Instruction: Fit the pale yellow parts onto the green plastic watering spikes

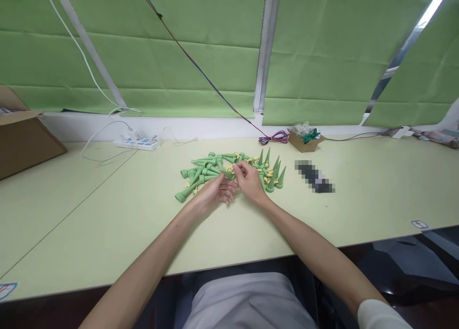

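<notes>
In front of me on the table lies a pile of green plastic watering spikes [210, 169] with hollow, cup-like ends and small yellow valves [264, 172] among them. Several upright spikes [271, 181] stand on their wide ends at the right side of the pile. My left hand [215, 191] is closed around a green spike [228, 174], its thumb on top and its fingers curled below. Close beside it, my right hand [250, 180] pinches at the same spike's end with thumb and forefinger. Whatever small part sits between those right fingertips is mostly hidden.
A small cardboard box [303, 142] with plastic bags stands behind the pile, beside coiled wires [274, 137]. A blurred dark object [314, 177] lies to the right. Further left are a power strip [138, 142] and a large cardboard box [30, 140].
</notes>
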`<state>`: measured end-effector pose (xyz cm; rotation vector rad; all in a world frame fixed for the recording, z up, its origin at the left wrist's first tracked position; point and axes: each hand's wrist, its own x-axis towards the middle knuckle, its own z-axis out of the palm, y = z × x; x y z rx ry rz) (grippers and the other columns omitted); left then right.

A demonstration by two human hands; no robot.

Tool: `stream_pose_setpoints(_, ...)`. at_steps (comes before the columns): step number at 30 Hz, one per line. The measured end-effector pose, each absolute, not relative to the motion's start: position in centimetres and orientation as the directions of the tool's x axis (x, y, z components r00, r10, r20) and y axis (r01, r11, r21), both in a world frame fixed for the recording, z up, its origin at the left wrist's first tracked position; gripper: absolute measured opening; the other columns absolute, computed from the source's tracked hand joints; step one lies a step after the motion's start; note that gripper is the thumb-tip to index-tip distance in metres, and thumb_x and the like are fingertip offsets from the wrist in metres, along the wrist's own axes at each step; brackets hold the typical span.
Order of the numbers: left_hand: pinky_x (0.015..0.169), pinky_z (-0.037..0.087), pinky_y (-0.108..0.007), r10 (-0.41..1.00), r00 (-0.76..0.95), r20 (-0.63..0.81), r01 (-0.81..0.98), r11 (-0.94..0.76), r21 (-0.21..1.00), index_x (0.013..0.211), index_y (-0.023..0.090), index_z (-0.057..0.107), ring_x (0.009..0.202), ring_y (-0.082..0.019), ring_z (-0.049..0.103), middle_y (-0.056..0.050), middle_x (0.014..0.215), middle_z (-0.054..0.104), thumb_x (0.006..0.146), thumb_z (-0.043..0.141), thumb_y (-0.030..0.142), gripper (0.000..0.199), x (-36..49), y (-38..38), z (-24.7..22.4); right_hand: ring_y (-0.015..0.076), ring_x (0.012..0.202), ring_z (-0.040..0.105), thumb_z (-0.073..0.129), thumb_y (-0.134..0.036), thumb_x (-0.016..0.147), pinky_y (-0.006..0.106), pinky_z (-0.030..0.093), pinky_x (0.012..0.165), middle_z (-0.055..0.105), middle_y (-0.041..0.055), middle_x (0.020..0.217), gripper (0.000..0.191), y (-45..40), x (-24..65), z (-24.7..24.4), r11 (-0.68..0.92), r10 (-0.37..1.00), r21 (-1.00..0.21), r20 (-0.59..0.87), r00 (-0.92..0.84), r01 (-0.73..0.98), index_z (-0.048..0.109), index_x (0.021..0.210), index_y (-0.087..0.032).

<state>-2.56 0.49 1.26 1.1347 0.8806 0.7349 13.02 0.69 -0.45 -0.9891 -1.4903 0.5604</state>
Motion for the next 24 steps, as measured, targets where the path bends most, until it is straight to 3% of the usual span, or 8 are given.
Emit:
stream_pose_setpoints(6, 0.05, 0.049, -0.025, 0.856, 0.466, -0.222, -0.107, 0.304, 0.947, 0.089, 0.011, 0.073, 0.06, -0.015, 0.063, -0.009, 0.081, 0.066, 0.093, 0.057, 0.05, 0.043, -2.62, 0.68, 1.55, 0.0124, 0.057, 0.045, 0.05, -0.049, 0.095, 0.026, 0.036, 0.055, 0.051, -0.0022, 0.066, 0.033, 0.67, 13.16, -0.1, 0.554, 0.817, -0.8, 0.576, 0.037, 0.229, 0.053, 0.079, -0.021)
stream_pose_setpoints(13, 0.049, 0.047, -0.025, 0.89, 0.43, -0.153, -0.112, 0.221, 0.969, 0.089, 0.012, 0.07, 0.06, -0.013, 0.062, -0.009, 0.089, 0.065, 0.086, 0.067, 0.056, 0.044, -2.4, 0.34, 1.89, 0.013, 0.055, 0.046, 0.053, -0.047, 0.094, 0.027, 0.037, 0.054, 0.051, -0.0024, 0.063, 0.03, 0.68, 13.21, 0.0, 0.555, 0.814, -0.799, 0.579, 0.048, 0.233, 0.054, 0.079, -0.021)
stream_pose_setpoints(18, 0.049, 0.045, -0.024, 0.907, 0.418, -0.05, -0.085, 0.094, 0.992, 0.075, 0.015, 0.06, 0.058, -0.012, 0.059, -0.003, 0.073, 0.058, 0.079, 0.073, 0.059, 0.046, -2.33, 0.18, 1.9, 0.0139, 0.053, 0.05, 0.053, -0.049, 0.094, 0.028, 0.039, 0.052, 0.051, -0.0029, 0.06, 0.031, 0.58, 13.23, 0.2, 0.542, 0.828, -0.815, 0.56, 0.039, 0.204, 0.052, 0.079, -0.022)
stream_pose_setpoints(24, 0.051, 0.046, -0.026, 0.928, 0.371, 0.034, 0.018, -0.044, 0.999, 0.078, 0.017, 0.059, 0.06, -0.014, 0.06, -0.001, 0.068, 0.056, 0.078, 0.071, 0.063, 0.048, -2.39, 0.23, 1.86, 0.0135, 0.05, 0.045, 0.051, -0.05, 0.095, 0.028, 0.035, 0.051, 0.048, -0.0034, 0.057, 0.033, 0.59, 13.24, 0.35, 0.537, 0.83, -0.814, 0.557, 0.037, 0.221, 0.051, 0.078, -0.022)
